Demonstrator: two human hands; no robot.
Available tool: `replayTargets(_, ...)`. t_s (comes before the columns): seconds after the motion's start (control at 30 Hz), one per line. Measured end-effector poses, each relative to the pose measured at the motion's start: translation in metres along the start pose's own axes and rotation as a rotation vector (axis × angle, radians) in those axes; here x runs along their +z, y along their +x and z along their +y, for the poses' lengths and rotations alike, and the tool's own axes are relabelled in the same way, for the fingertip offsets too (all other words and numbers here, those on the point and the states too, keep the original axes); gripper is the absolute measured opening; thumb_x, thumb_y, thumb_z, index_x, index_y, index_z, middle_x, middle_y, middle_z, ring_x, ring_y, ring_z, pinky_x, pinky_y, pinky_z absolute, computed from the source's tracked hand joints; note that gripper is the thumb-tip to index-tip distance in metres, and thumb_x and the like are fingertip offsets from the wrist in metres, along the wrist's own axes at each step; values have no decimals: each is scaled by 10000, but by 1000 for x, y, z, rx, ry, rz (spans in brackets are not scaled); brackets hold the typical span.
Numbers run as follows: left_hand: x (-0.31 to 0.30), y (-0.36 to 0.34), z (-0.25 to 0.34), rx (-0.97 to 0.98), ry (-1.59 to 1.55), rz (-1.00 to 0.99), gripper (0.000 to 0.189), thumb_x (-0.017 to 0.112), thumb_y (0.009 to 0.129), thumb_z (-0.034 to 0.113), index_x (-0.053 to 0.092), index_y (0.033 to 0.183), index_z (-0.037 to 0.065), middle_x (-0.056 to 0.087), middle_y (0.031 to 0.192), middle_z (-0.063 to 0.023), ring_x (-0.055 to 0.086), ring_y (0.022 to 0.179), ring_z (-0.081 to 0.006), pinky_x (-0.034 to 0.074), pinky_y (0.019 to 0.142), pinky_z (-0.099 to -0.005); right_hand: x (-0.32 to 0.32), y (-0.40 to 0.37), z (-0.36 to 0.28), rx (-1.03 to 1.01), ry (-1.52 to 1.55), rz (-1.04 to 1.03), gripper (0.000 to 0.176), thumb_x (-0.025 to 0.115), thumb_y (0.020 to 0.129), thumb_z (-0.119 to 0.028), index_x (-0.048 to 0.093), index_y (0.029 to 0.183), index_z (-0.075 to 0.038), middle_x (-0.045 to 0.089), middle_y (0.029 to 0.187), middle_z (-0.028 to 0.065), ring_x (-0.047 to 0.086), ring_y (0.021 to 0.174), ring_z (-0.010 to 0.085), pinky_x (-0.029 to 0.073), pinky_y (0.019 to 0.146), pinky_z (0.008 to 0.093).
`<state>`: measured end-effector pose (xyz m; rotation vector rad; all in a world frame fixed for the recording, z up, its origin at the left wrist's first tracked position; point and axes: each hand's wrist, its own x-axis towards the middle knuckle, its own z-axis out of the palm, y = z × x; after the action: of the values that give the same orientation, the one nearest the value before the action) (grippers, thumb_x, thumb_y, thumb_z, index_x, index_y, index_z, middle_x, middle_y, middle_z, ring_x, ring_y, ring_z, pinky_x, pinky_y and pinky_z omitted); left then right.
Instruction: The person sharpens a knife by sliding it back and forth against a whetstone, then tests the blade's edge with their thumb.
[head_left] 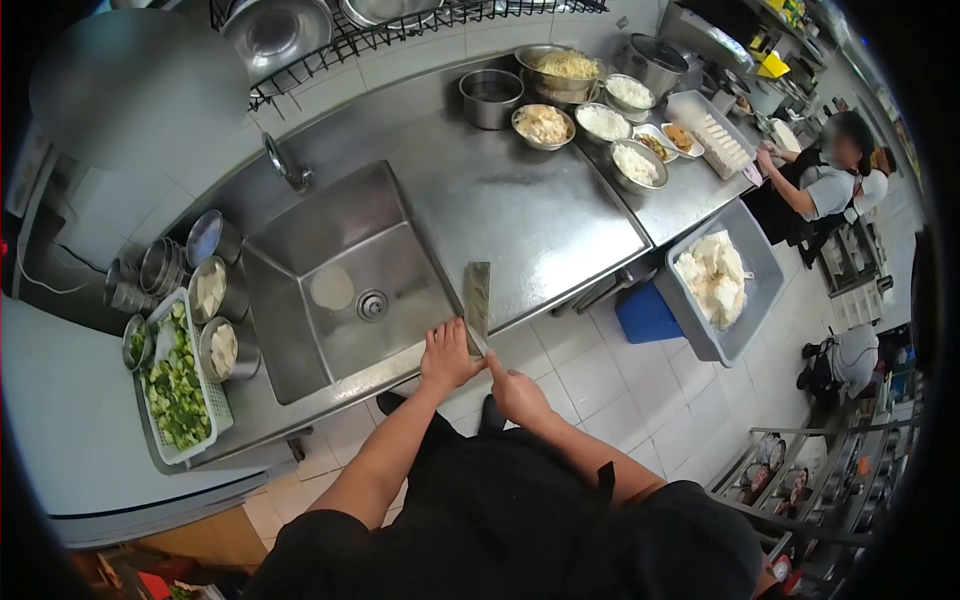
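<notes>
A cleaver point(478, 297) with a broad rectangular blade lies over the counter's front edge, just right of the sink, pointing away from me. My right hand point(520, 397) is closed at its near end, index finger stretched forward along it; the handle is hidden in the hand. Close beside it, my left hand point(448, 357) rests on the sink's front right corner, fingers laid out flat and thumb reaching toward the base of the blade. The steel sink point(300, 345) holds a pale round patch near its drain point(372, 305).
Left of the sink stand a basket of cut green vegetables point(180, 380) and metal pots point(228, 350). Bowls of white food point(638, 165) and a pot point(491, 98) line the back right. A grey tub point(762, 290) stands right, below counter height. A co-worker point(825, 185) stands beyond.
</notes>
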<state>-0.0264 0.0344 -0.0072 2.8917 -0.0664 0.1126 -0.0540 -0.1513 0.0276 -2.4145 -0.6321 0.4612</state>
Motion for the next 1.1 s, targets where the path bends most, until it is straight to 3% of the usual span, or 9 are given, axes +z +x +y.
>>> replayTargets(0.2,5,-6,0,33,-26,-7,1011,706,732,650,436,1357,-98,551,1311,-222,512,1202,-346,345,1057,-452,12,38,15,-51,32,137,632,534,899,-116,353,1498,-27,663,838,295,651,747,480,519,695,574)
replayTargets(0.4,-1,-7,5,-5,-17,-19,971,729,739,603,434,1357,-86,548,1328,-204,504,1214,-334,348,1050,-445,-5,11,2,44,-43,-59,605,528,912,-126,366,1482,-2,671,872,293,646,749,484,518,682,568)
replayTargets(0.47,-3,-4,4,9,-52,1,977,723,738,615,436,1355,-87,544,1337,-206,499,1219,-334,345,1053,-446,-13,54,6,-9,42,89,600,519,906,-118,373,1475,4,671,845,289,648,758,481,523,688,565)
replayTargets(0.57,-1,-7,4,7,-34,-13,988,727,728,623,443,1354,-86,542,1339,-208,494,1228,-334,337,1061,-447,-6,42,9,-36,85,74,602,515,903,-112,371,1475,13,666,798,279,650,761,478,524,684,565)
replayTargets(0.6,-2,-3,4,-19,-28,-25,981,730,728,618,447,1351,-84,542,1340,-207,492,1232,-332,333,1062,-447,6,23,11,-44,71,104,584,543,895,-88,407,1455,9,635,728,306,636,679,475,506,647,557)
replayTargets(0.67,1,0,3,-10,-46,5,979,739,721,613,452,1347,-83,549,1330,-206,499,1224,-333,337,1053,-450,11,3,12,-95,20,120,575,543,897,-92,407,1441,37,635,737,303,636,684,473,500,635,555)
replayTargets(0.87,0,-4,1,22,-20,-40,991,683,757,666,451,1360,-86,545,1339,-202,490,1230,-311,322,1056,-436,-11,91,16,-52,108,157,605,528,899,-122,375,1468,17,662,778,289,648,703,484,515,676,580)
replayTargets(1.0,-4,-3,4,-34,-3,-60,971,706,753,641,457,1351,-82,542,1345,-198,492,1230,-319,329,1057,-443,12,12,18,-56,32,76,618,556,880,-103,391,1460,31,667,839,299,648,751,487,513,712,562)
replayTargets(1.1,1,-2,3,-33,-52,-30,884,777,722,563,493,1311,-32,556,1312,-172,504,1214,-330,338,1054,-473,-5,40,11,-30,83,58,658,554,865,-91,350,1476,46,677,837,275,653,727,470,517,682,550)
